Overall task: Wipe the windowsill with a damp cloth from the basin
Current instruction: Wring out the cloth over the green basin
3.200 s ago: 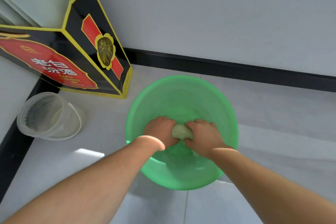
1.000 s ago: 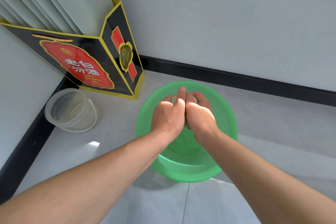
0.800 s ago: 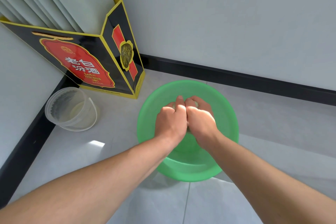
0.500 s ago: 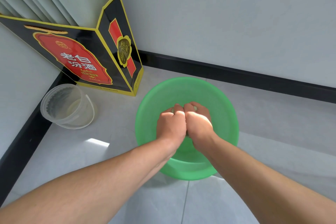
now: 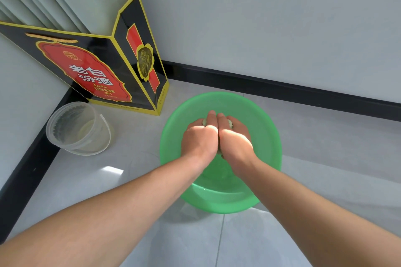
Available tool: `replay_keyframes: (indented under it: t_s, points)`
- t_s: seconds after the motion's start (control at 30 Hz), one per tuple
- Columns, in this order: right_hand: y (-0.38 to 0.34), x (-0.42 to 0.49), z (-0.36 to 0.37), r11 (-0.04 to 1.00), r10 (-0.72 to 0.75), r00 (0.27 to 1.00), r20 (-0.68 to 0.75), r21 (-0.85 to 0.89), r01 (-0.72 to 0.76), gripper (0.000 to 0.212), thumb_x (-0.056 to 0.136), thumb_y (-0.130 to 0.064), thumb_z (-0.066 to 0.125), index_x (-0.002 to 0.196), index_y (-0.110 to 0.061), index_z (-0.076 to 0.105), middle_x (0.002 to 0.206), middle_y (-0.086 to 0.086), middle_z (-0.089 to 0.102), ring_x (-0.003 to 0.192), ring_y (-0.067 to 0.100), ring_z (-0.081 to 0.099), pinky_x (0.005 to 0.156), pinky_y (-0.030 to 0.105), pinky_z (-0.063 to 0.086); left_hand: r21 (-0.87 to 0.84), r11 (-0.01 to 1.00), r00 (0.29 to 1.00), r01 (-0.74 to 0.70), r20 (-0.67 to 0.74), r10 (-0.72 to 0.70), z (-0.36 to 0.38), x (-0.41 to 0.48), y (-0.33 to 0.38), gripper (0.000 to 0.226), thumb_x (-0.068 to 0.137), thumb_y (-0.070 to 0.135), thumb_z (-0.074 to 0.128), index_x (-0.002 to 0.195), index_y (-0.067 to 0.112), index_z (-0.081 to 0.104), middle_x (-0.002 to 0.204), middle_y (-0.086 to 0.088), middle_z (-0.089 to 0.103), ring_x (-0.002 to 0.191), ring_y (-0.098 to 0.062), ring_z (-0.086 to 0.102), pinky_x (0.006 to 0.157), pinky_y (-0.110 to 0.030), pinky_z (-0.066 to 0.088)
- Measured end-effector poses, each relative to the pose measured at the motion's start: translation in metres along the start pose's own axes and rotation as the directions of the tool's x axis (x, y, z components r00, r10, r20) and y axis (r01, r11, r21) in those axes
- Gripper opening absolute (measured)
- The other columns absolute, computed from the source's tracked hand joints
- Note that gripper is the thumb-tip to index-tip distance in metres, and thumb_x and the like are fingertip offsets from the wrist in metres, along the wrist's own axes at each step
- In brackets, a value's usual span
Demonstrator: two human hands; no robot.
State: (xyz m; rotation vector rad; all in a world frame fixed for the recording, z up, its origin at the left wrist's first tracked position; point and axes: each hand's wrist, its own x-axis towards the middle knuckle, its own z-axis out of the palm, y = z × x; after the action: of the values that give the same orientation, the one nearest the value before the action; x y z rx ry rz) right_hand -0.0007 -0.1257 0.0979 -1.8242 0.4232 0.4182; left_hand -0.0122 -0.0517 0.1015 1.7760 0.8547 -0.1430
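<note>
My left hand (image 5: pixel 200 140) and right hand (image 5: pixel 235 141) are squeezed tight around the cloth (image 5: pixel 230 124), side by side, over the green basin (image 5: pixel 267 130). A bit ago they were low down inside the basin. Now they are higher, and the cloth only peeks out.

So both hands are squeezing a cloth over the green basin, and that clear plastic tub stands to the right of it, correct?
Not quite: the head view shows the clear plastic tub to the left of the green basin, by the black box. The left hand and right hand do grip the cloth over the basin.
</note>
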Motion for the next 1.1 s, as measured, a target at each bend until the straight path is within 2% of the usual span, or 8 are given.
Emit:
replay_keyframes:
  t_s: [0.07,0.2,0.33,0.5,0.77,0.87,0.97,1.1]
  points:
    - [0.001,-0.002,0.002,0.978,0.104,0.995,-0.004,0.182,-0.102,0.021,0.096,-0.026,0.056,0.080,-0.013,0.051,0.075,0.006,0.057,0.066,0.022,0.047,0.063,0.030,0.039,-0.086,0.996,0.999,0.017,-0.029,-0.020,0.005,-0.005,-0.001,0.043,0.084,0.050,0.045,0.070,0.014,0.063,0.074,-0.002,0.068,0.076,-0.029,0.063,0.071,-0.038,0.051]
    - [0.010,-0.003,0.004,0.947,0.129,0.991,0.035,0.291,-0.134,0.038,0.092,0.003,0.047,0.067,-0.018,0.028,0.068,0.004,0.029,0.067,0.019,0.025,0.055,0.030,0.019,-0.175,0.982,0.996,0.067,-0.043,-0.076,0.012,-0.007,-0.012,0.035,0.088,0.017,0.054,0.054,0.014,0.047,0.049,0.007,0.047,0.057,-0.024,0.043,0.057,-0.033,0.031]
    - [0.019,-0.003,0.007,0.958,0.145,0.989,-0.003,0.252,-0.140,0.037,0.085,0.001,0.051,0.060,-0.020,0.033,0.052,-0.006,0.025,0.054,0.016,0.022,0.050,0.027,0.016,-0.199,0.975,0.993,0.097,-0.050,-0.109,0.018,-0.007,-0.022,0.042,0.082,0.011,0.054,0.041,0.015,0.046,0.038,0.011,0.038,0.053,-0.021,0.037,0.054,-0.033,0.028]
    - [0.021,-0.002,0.006,0.953,0.165,0.986,-0.031,0.261,-0.152,0.040,0.086,-0.006,0.052,0.054,-0.019,0.031,0.044,-0.010,0.024,0.050,0.017,0.022,0.048,0.025,0.016,-0.224,0.970,0.993,0.096,-0.051,-0.110,0.020,-0.005,-0.020,0.036,0.081,0.008,0.055,0.049,0.014,0.040,0.045,0.008,0.040,0.050,-0.019,0.036,0.046,-0.028,0.026]
    - [0.015,0.003,-0.002,0.993,-0.036,0.999,0.023,0.116,0.033,0.030,0.090,-0.017,0.051,0.062,-0.012,0.039,0.056,-0.004,0.037,0.057,0.017,0.032,0.053,0.030,0.027,-0.166,0.986,0.999,-0.013,0.036,0.020,0.007,0.000,-0.015,0.030,0.082,0.030,0.050,0.055,0.017,0.045,0.051,0.007,0.044,0.058,-0.023,0.040,0.054,-0.032,0.030]
    - [0.007,-0.001,-0.015,0.992,-0.123,0.992,0.023,0.023,0.123,0.029,0.095,-0.032,0.054,0.081,-0.007,0.050,0.067,0.005,0.049,0.058,0.014,0.042,0.054,0.030,0.039,-0.091,0.995,0.973,-0.044,0.221,0.063,-0.009,0.006,-0.007,0.026,0.096,0.046,0.050,0.092,0.021,0.057,0.083,-0.002,0.066,0.075,-0.025,0.062,0.059,-0.035,0.049]
    - [-0.004,-0.008,-0.027,0.992,-0.121,0.992,0.024,-0.031,0.122,0.019,0.092,-0.038,0.057,0.086,-0.020,0.059,0.082,0.011,0.063,0.065,0.017,0.058,0.062,0.039,0.053,-0.066,0.998,0.962,-0.019,0.269,0.036,-0.020,0.004,0.004,0.051,0.077,0.062,0.058,0.112,0.027,0.047,0.100,-0.006,0.069,0.092,-0.026,0.069,0.079,-0.049,0.059]
    - [-0.014,-0.019,-0.041,0.993,-0.111,0.989,0.094,-0.038,0.115,0.005,0.091,-0.032,0.062,0.092,-0.037,0.064,0.110,-0.001,0.063,0.092,0.012,0.064,0.079,0.033,0.056,-0.014,0.998,0.951,0.068,0.302,-0.060,-0.038,-0.005,0.015,0.059,0.064,0.068,0.059,0.105,0.025,0.059,0.101,-0.005,0.072,0.093,-0.024,0.070,0.086,-0.050,0.058]
